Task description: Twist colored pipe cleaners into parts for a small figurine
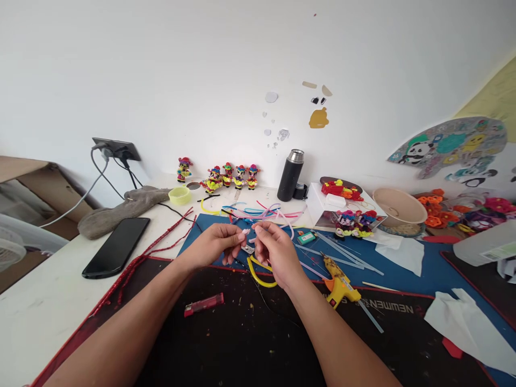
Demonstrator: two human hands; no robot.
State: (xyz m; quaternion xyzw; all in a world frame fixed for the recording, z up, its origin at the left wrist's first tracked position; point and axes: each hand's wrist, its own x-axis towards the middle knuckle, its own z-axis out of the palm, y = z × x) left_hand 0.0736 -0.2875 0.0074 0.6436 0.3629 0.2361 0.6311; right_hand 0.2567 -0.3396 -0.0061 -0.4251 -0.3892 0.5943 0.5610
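My left hand [220, 243] is closed in a pinch on a small pale pink piece [245, 231], whose exact kind is too small to tell. Close beside it, the thumb and index finger of my right hand [279, 250] are pressed together; whatever sits between them cannot be made out. Both hands hover over the near part of a blue mat [382, 257]. Below my right hand curves a yellow pipe cleaner [262, 280]. Pink, white and blue pipe cleaners [278, 212] lie behind the hands. A yellow hot glue gun [341, 282] rests right of my right wrist.
A red lighter [204, 304] lies on the black mat [226, 349]. Clear glue sticks [350, 252] are at right, a phone [116, 247] and red twisted stems [161, 236] at left. Small colourful figures [228, 176] and a black thermos [290, 174] stand along the wall.
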